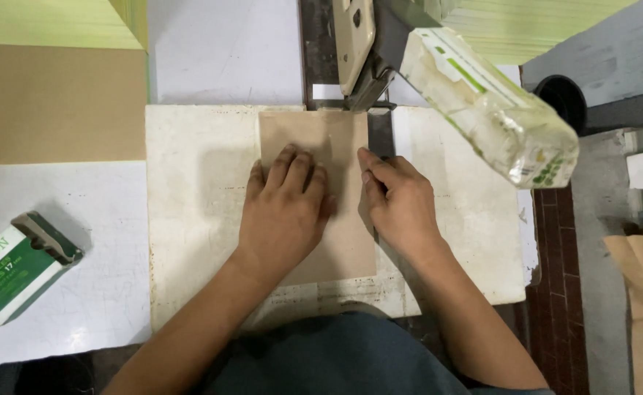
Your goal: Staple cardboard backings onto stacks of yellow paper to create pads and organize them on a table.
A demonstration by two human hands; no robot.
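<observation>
White table (102, 219) carries a worn pale board (197, 212), machine head (358, 51) over its far edge. Brown card (343, 139) lies flat on the board, top edge under the machine. Left hand (285, 208) open, palm pressing the card; right hand (398, 201) open, fingertips on its right edge. Green-and-white box (14, 267) sits far left.

Head cam, steep downward, close over worktable (190, 219).

— How do the hands lie?
— Left hand (285, 208) flat, palm down, fingers together pointing away. Right hand (398, 201) just beside it, palm down, fingers angled toward the left.
— And the forearms?
— Bare, converging from below.
</observation>
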